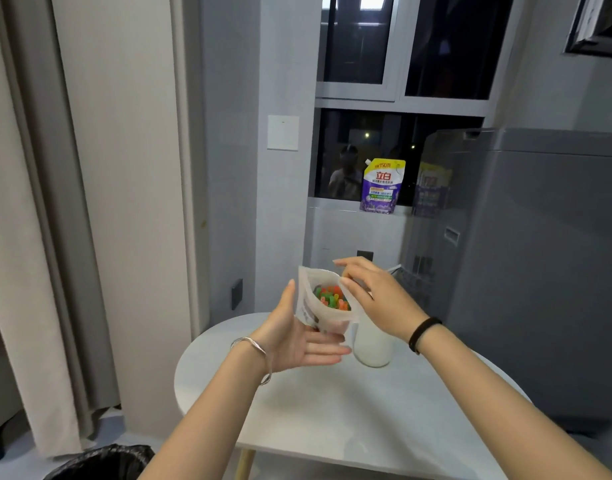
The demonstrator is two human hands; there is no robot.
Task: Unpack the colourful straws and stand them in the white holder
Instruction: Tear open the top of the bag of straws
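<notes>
My left hand [297, 337], fingers straight, cradles the limp translucent plastic pouch [327, 317]; right hand [377, 299] pinches its rim. The colourful straws [332, 297] inside seem light, stiff: I'd pinch their tops.

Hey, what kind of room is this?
Probably a home laundry corner or utility balcony: a grey washing machine on the right, a detergent pouch on the windowsill, and a small round table.

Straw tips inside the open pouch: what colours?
Mostly green, orange and red colourful straws, end-on in the translucent white plastic pouch; best in the head view.
</notes>
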